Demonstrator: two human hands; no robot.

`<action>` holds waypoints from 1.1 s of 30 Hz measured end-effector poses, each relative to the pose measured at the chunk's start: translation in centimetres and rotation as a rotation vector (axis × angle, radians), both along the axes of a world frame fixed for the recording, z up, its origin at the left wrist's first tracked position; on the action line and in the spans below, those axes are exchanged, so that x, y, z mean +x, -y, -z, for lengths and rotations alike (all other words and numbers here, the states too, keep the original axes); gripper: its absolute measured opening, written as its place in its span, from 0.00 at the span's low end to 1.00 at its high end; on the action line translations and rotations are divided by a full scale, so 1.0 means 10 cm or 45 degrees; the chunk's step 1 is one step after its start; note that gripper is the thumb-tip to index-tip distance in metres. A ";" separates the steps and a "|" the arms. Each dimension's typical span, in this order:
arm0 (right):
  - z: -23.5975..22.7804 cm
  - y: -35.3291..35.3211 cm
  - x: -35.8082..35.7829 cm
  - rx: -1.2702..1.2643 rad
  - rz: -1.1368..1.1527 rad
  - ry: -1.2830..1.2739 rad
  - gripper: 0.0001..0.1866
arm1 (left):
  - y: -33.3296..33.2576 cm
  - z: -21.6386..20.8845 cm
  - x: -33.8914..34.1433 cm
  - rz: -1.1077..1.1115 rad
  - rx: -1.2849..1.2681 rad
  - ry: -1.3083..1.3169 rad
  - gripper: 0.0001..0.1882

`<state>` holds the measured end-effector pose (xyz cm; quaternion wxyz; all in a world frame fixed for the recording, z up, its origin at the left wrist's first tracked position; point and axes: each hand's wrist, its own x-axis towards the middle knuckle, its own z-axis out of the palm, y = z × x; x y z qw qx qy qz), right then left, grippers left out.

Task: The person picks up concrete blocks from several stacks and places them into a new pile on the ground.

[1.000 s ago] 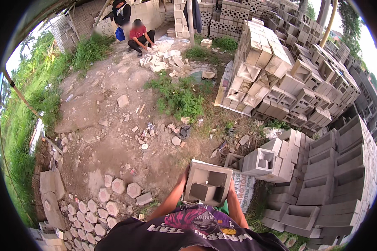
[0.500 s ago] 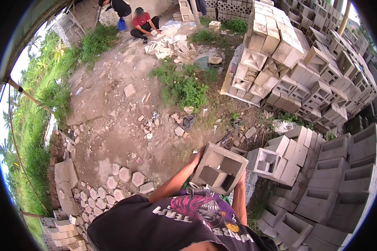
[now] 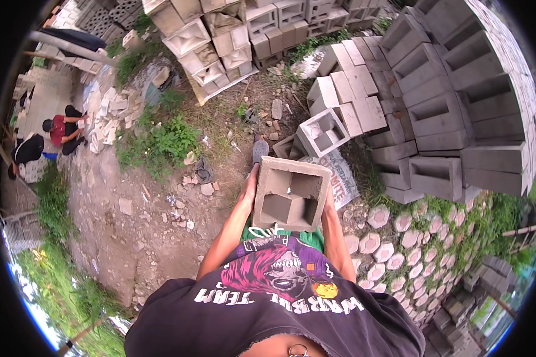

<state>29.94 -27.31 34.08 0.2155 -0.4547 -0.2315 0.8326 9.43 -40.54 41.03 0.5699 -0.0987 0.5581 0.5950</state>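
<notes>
Outdoors, over bare dirt (image 3: pixel 119 238), I clamp a hollow concrete block (image 3: pixel 290 193) between my left hand (image 3: pixel 251 181) and right hand (image 3: pixel 329 199) (palms closed on its sides), hugged close because it looks heavy.

Single view only, worn on the head, left of a side-by-side fisheye pair. Looking steeply down over the chest onto bare dirt ground (image 3: pixel 131 238) below. Upright, unmirrored; picture's left matching the person's left. Very near the grey hollow concrete block (image 3: pixel 290 193) held at waist height, forearms entering from the lower edge. Far wider at the rim: bent rows of stacked grey concrete blocks (image 3: pixel 452 107) upper right, black circular border all round.
</notes>
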 end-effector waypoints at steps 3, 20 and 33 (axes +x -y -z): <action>0.00 0.04 -0.04 -0.021 0.158 0.073 0.22 | -0.17 0.35 -0.20 0.216 -0.048 0.051 0.37; 1.25 0.50 -0.82 -0.320 0.786 0.170 0.22 | -1.14 1.35 -1.37 0.811 -0.436 0.051 0.36; 3.65 0.63 -1.00 -0.396 0.708 -0.022 0.24 | -1.08 3.55 -1.50 0.848 -0.629 -0.185 0.33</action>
